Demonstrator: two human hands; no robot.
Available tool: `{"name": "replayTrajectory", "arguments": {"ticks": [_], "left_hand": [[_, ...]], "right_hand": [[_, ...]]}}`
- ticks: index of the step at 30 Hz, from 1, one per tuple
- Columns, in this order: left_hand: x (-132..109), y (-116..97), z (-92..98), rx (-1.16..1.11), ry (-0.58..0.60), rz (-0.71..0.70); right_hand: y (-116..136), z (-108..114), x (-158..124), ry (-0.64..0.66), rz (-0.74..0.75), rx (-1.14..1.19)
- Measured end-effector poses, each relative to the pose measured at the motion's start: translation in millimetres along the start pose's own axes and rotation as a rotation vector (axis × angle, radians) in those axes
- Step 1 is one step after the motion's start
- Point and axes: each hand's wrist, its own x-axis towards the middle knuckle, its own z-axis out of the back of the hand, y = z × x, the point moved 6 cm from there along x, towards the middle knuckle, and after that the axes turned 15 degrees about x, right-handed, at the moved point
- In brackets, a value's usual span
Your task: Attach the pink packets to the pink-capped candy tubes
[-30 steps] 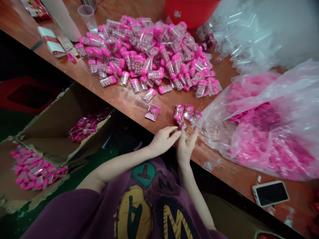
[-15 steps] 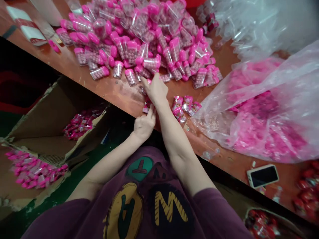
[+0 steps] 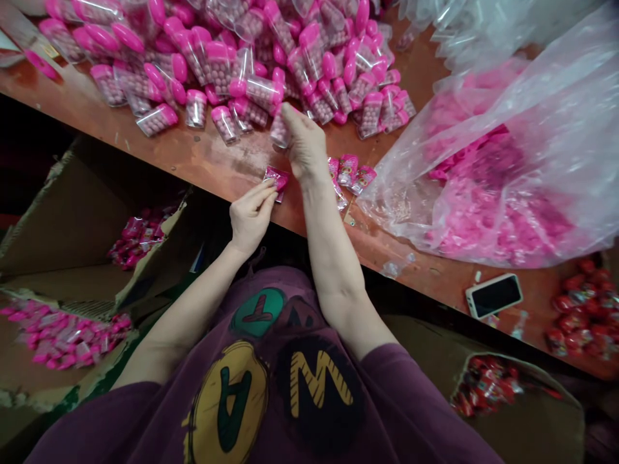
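Observation:
Near the table's front edge, my left hand (image 3: 252,216) pinches a small pink packet (image 3: 277,180). My right hand (image 3: 305,143) is farther forward, its fingers closed on a small clear bottle (image 3: 280,131) of pink beads. Beyond it lies a large heap of pink-capped bottles (image 3: 220,71), several of them loose at its front. To the right of my right forearm, several pink packets (image 3: 348,171) lie together on the table.
A translucent bag (image 3: 488,212) of pink pieces lies to the right, with clear plastic pieces (image 3: 474,32) behind it. A phone (image 3: 494,296) and red packets (image 3: 587,312) sit at the far right. Left, below the table, an open carton (image 3: 62,225) holds pink packets.
My right hand has closed on a bottle and lifted it from the table. My left hand's extended fingers have come together on the pink packet. The view has shifted.

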Motion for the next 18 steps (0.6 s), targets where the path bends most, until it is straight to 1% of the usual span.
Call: {"name": "replayTrajectory", "arguments": {"ticks": [2,5,7,9,11,13,16,18], "left_hand": [[4,2,6.7,-0.092,-0.070,0.067],[5,-2,16.4,-0.115,-0.180,0.110],[1,-9,22.0,-0.068,-0.230,0.090],[-7,-17,25.2,0.015,-0.240,0.031],[-18,-23,23.9,0.120,-0.191,-0.057],[-30,-28,18.4,0.211,-0.093,-0.153],[-47,-34,9.1,0.247,0.068,-0.242],[-53,-37,9.6,0.182,0.096,-0.239]], "right_hand": [[5,21,-16,-0.030,-0.058,0.190],[25,42,-62,-0.025,-0.088,0.257],[34,46,-99,-0.009,-0.128,0.278],[34,40,-134,0.022,-0.190,0.315],[27,33,-162,0.011,-0.224,0.346],[17,31,-179,-0.049,-0.216,0.348],[6,38,-192,-0.156,-0.168,0.291],[7,47,-196,-0.179,-0.134,0.228]]}}
